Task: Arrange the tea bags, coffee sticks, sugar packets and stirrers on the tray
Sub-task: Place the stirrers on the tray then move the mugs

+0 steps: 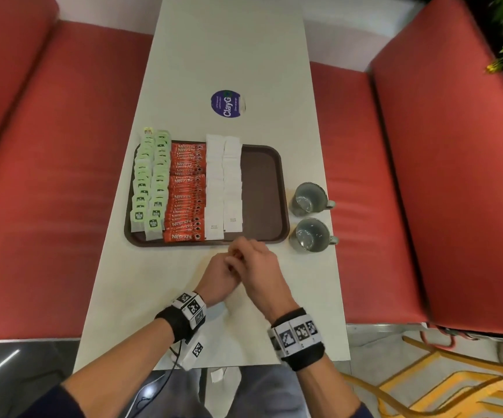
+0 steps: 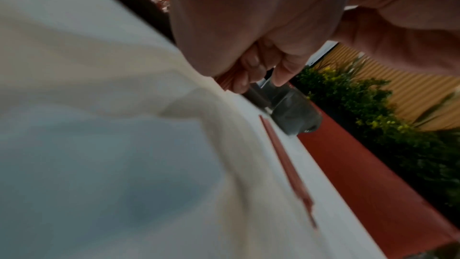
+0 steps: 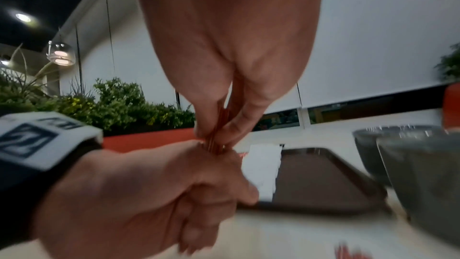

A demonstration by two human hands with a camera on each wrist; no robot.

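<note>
Both hands meet on the counter (image 1: 183, 55) at 6 o'clock of the tray (image 1: 263, 191), just short of its near rim. We hold a thin bundle of red stirrers (image 3: 219, 125): the right hand (image 1: 262, 267) pinches it from above between thumb and fingers (image 3: 239, 123), while the left hand (image 1: 223, 276) curls round its lower end, most likely to square the ends before laying it down.

In the right wrist view the bundle stands nearly upright, its long axis running from one fist up into the other; which end leads we cannot tell. One more stirrer (image 2: 286, 164) lies flat on the counter, well apart from the tray.

On the tray, tea bags (image 1: 150, 182) fill the 9 o'clock side, coffee sticks (image 1: 186, 191) run beside them, then sugar packets (image 1: 224, 185), all in rows running 12 to 6. The strip at 3 o'clock is bare, presumably kept for the stirrers. Two cups (image 1: 309, 215) stand on the counter just beside that edge.
</note>
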